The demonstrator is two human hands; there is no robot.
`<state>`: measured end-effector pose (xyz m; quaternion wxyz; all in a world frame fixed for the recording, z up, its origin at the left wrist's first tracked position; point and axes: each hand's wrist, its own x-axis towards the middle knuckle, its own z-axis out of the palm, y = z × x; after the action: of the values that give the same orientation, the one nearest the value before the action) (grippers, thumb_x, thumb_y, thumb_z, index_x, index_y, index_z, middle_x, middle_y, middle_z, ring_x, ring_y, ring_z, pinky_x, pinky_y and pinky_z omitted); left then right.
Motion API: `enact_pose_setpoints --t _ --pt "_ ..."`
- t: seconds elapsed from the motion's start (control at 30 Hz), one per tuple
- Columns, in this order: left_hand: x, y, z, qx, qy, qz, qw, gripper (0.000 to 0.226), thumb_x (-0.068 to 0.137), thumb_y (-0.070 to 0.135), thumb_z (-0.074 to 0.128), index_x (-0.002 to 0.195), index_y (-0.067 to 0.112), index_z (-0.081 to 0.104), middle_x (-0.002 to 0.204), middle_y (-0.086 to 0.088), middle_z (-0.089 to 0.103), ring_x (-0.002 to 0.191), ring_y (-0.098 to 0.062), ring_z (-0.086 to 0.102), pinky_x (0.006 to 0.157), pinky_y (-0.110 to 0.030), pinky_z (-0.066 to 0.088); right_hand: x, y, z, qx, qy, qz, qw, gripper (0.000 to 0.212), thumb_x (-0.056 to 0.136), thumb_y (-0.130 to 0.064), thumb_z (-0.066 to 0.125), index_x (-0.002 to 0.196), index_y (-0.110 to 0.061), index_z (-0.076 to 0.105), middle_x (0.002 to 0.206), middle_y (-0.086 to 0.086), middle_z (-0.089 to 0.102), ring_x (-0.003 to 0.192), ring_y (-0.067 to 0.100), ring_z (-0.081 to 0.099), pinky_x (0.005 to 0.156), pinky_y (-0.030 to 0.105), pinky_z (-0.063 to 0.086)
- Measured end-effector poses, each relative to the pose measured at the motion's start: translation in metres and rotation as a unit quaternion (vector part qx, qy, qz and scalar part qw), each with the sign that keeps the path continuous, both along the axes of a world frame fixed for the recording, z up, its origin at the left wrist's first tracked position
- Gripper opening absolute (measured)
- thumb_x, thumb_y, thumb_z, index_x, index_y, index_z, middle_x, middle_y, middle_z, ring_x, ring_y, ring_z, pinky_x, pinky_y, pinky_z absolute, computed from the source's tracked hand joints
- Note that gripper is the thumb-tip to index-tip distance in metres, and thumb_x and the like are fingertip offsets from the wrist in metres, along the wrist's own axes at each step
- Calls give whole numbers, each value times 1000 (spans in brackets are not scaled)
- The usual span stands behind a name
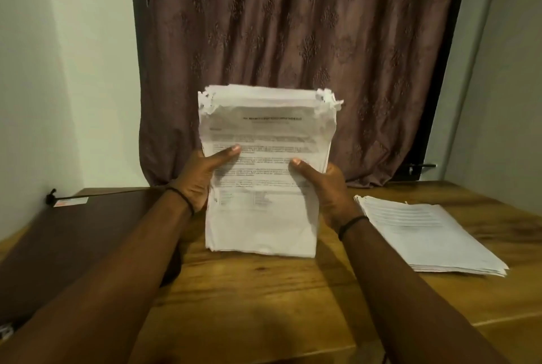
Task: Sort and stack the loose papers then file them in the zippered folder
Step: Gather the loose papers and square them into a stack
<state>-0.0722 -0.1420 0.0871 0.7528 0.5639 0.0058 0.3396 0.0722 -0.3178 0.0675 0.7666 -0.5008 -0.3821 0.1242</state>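
A thick stack of printed white papers stands upright on its bottom edge on the wooden table, its top corners frayed. My left hand grips its left side, thumb across the front page. My right hand grips the right side the same way. A second pile of papers lies flat on the table to the right. The dark brown zippered folder lies flat at the left, with a zip pull and a label near its far corner.
A brown patterned curtain hangs directly behind the table. Pale walls close in on the left and right. The table's front right edge shows as a light line.
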Motion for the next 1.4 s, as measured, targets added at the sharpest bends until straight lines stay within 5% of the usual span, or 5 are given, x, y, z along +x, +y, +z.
enact_pose_setpoints --t 0.6,0.8,1.17,1.27,1.4 --pt "16 -20 -57 19 97 52 994 42 77 14 73 118 6 66 117 -14 69 107 -32 67 96 -47 51 5 -15 -56 -31 57 49 997 36 89 -4 68 126 -4 63 124 13 67 115 33 64 99 46 51" --pt "83 -68 -21 80 140 8 987 27 94 5 58 121 5 62 114 -7 70 99 -19 69 85 -28 57 59 -68 -17 -34 17 -141 989 28 87 -8 71 114 -6 68 110 8 73 101 27 71 90 46 56" --pt "240 -182 -56 240 343 41 907 32 82 20 75 109 4 69 116 -15 69 97 -29 66 88 -35 54 199 -220 -39 -454 -29 -444 772 35 81 -31 73 103 -4 68 91 8 64 83 27 59 73 32 48" --pt "255 -188 -70 327 435 98 833 44 68 41 78 101 14 66 113 -12 68 99 -30 65 87 -37 56 202 -226 -52 -503 -18 -421 755 35 83 -31 75 103 -4 67 95 12 66 84 28 59 70 32 45" --pt "274 -191 -79 267 468 35 842 43 86 23 73 119 -2 61 118 -13 63 93 -23 57 79 -28 45 200 -212 -63 -550 -41 -375 745 53 85 -42 71 124 -8 60 114 13 66 103 29 63 87 35 53"
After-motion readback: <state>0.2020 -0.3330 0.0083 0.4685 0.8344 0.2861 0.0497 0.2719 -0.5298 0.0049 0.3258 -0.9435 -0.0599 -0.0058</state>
